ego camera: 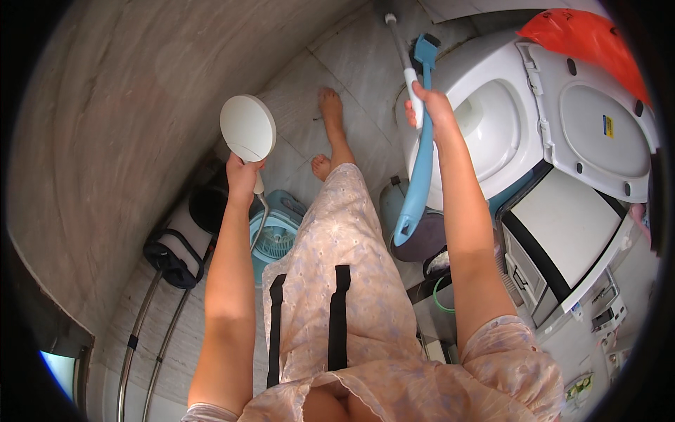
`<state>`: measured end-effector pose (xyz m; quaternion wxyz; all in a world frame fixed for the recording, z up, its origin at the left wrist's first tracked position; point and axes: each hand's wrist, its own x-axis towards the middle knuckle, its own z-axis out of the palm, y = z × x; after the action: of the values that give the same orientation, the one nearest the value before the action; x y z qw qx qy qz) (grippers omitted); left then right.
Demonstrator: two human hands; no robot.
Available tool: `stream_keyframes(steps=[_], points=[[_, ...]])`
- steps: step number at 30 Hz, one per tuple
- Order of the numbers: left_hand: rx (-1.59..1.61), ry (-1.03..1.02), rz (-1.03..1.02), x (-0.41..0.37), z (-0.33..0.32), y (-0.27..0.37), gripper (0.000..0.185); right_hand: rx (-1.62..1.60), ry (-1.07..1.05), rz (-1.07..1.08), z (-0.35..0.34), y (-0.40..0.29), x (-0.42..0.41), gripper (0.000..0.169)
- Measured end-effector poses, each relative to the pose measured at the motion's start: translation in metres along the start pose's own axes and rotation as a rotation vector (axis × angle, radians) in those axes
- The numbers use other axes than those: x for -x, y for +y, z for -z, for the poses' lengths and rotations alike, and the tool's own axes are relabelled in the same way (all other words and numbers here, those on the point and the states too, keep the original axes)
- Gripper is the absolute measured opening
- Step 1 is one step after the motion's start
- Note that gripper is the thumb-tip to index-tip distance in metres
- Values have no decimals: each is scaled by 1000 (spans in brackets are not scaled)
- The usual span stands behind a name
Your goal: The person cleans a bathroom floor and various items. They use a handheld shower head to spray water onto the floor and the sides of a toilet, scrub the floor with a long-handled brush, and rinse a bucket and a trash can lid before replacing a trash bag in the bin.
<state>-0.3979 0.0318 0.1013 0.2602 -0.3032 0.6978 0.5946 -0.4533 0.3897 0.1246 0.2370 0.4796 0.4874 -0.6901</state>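
Observation:
My left hand (242, 179) grips the handle of a round white shower head (248, 125), its broad disc tilted upward. From the handle a metal hose (259, 224) hangs down past my forearm. In my right hand (436, 108) are two tools held together. One is a long blue scrub brush (416, 192) with dark bristles at its far end. The other is a white-handled brush (413, 87) with a grey shaft and a small pale tip. Both point away from me, beside the rim of an open white toilet (452, 100).
The toilet's raised lid (598, 126) has a red plastic bag (580, 45) behind it. A white cabinet (569, 227) stands nearer on the right. A lidded bin (419, 237), a blue mop bucket (277, 232) and metal poles (140, 322) stand around my legs. The floor (348, 79) is tiled.

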Motion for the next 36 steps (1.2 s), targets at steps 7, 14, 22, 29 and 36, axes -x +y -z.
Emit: stream_keyframes(steps=[7, 14, 22, 29, 36], points=[[-27, 50, -51, -1, -5, 19, 24, -7, -71, -7, 16, 22, 28, 20], [-16, -79, -178, -11, -32, 59, 19, -600, -519, -259, 51, 31, 21, 29], [-57, -160, -326, -27, -95, 128, 20, -487, -421, -251, 43, 25, 25, 32], [-180, -397, -257, -16, -149, 160, 21, -245, -125, -126, 1, -17, -56, 21], [-110, -407, -231, -8, -185, 143, 32, -221, -32, 96, -23, -43, -84, 15]])
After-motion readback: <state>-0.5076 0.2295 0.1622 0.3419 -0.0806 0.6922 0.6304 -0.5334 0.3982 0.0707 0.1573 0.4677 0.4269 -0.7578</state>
